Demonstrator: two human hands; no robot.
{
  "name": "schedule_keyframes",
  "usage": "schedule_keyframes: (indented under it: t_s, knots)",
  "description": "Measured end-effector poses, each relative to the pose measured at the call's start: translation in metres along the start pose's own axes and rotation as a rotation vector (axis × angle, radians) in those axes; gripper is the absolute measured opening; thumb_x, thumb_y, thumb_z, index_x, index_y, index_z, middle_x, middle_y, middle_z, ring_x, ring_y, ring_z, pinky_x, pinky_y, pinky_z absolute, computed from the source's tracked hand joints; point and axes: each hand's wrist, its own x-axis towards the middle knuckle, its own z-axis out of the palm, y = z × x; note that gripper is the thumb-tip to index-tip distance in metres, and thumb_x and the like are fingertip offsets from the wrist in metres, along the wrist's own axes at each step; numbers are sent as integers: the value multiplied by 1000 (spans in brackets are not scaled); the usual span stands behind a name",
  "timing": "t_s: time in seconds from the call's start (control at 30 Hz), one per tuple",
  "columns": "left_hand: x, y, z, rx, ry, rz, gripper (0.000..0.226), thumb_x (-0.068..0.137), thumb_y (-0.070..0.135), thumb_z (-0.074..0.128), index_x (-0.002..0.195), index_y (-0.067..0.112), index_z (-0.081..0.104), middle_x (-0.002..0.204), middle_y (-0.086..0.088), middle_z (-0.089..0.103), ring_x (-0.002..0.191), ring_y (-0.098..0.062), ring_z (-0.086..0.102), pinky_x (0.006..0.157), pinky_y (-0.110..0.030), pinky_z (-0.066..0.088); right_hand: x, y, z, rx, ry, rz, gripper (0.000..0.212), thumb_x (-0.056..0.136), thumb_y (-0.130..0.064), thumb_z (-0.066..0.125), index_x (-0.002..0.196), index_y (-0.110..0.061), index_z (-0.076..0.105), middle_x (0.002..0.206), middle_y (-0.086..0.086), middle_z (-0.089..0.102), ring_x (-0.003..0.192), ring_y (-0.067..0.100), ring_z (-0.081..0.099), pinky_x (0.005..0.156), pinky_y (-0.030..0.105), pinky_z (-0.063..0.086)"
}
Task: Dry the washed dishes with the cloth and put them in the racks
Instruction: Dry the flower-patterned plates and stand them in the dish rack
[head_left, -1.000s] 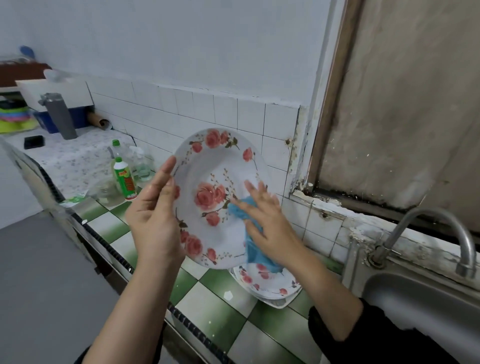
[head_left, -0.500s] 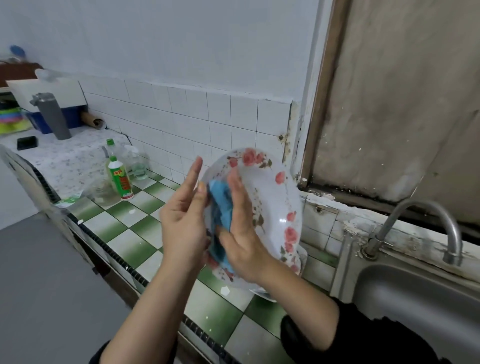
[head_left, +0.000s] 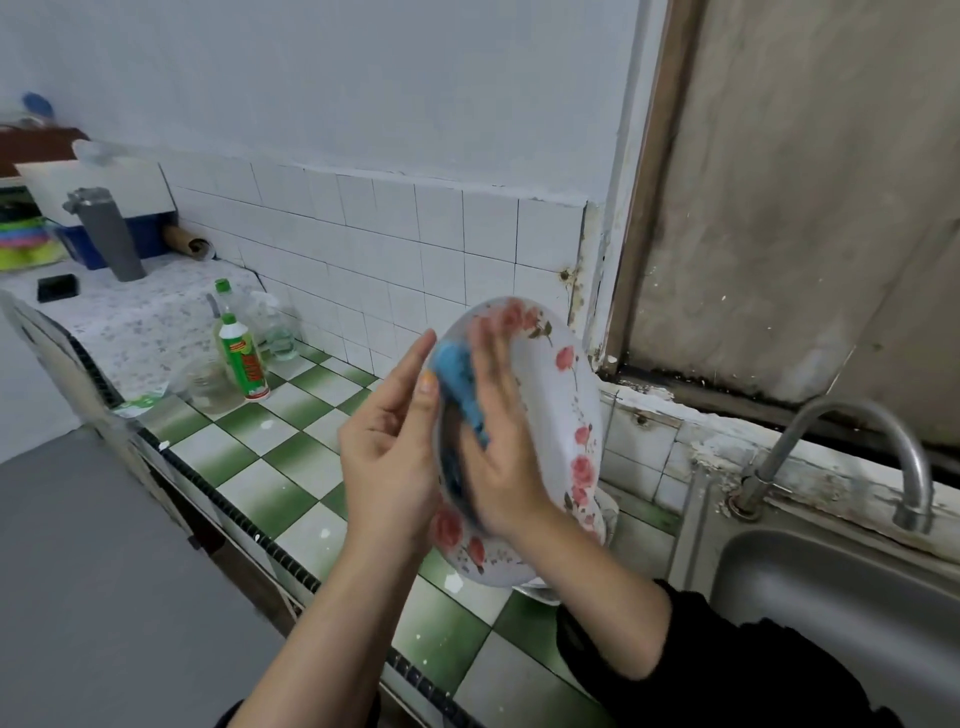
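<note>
Your L hand (head_left: 389, 457) pinches the floral plate (head_left: 561, 415) by its left rim, thumb in front. Your R hand (head_left: 501, 447), fingers straight and blurred, presses the blue cloth (head_left: 460, 379) flat on the plate's face. Plate's held up on edge over the green-check counter (head_left: 249, 457), just left of the sink (head_left: 831, 597).

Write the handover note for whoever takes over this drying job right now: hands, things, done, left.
Left hand: holds the floral plate upright by its rim.
Right hand: presses the blue cloth flat on the plate's face, mid-wipe.
Another plate lies on the tiled counter below, mostly hidden.
Done: nothing racked that I can see; no rack in view.
Left: finish wiping, rack this plate, then dry what lies on the counter.
</note>
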Motion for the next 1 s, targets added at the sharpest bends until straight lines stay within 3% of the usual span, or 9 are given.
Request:
schedule_keyframes:
  t_s: [0.13,0.2,0.27,0.37,0.43,0.57,0.73,0.83,1.0]
  knots:
    - [7,14,-18,-23,75,32,30,96,4,51,117,22,64,71,12,71,75,0,67,77,-18,56,-28,20,-13,-353,-336,-199,69,98,-35,34,149,-51,-11,162,-10,-20,151,19,-9,120,51,20]
    - [7,18,-21,-61,72,16,29,96,4,50,115,20,64,63,12,68,69,0,67,67,-17,55,-16,35,-27,-508,-178,-40,71,96,-45,35,140,-63,-19,156,-19,-30,149,22,-13,94,54,52]
    - [5,17,-17,-85,24,5,28,96,3,49,113,18,65,69,9,71,72,-4,69,66,-19,56,11,41,-34,-460,109,105,76,96,-41,41,143,-58,-16,156,-18,-30,147,17,-17,80,49,59]
    - [3,9,-8,-63,-52,-20,29,96,1,48,114,18,64,78,5,74,76,-7,70,68,-19,56,39,28,-24,-244,410,20,70,100,-32,42,155,-24,-2,162,12,-15,150,24,-13,123,42,18]
    - [3,8,-4,-30,-68,-1,32,95,-1,48,116,18,63,85,4,75,81,-7,70,73,-18,55,34,4,-1,-130,266,-2,70,101,-27,40,154,-17,-6,162,15,-14,150,28,-12,124,33,1]
    - [20,20,-22,-85,-10,12,33,95,-1,48,122,13,61,87,4,76,86,-11,71,84,-28,57,-13,18,17,-390,-145,-259,73,100,-38,34,153,-31,-15,161,2,-23,150,26,-16,122,49,-6]
    - [20,25,-32,-52,-84,7,29,93,2,50,116,16,62,85,10,75,77,-4,70,68,-22,58,9,58,-22,-453,315,143,75,98,-42,46,156,-23,3,161,11,-20,148,35,-17,117,55,4]
    - [11,15,-20,-17,-176,3,30,90,4,56,114,21,65,89,7,76,81,-6,70,73,-22,57,37,35,-27,-241,581,13,64,101,-22,46,153,-4,13,159,29,-3,150,35,-5,122,53,9]
    - [11,11,-11,-57,-148,22,34,90,1,56,123,11,62,96,9,75,91,-6,69,83,-21,55,18,-25,16,8,248,-117,60,101,-6,42,151,-5,9,162,15,3,152,30,1,123,32,9]
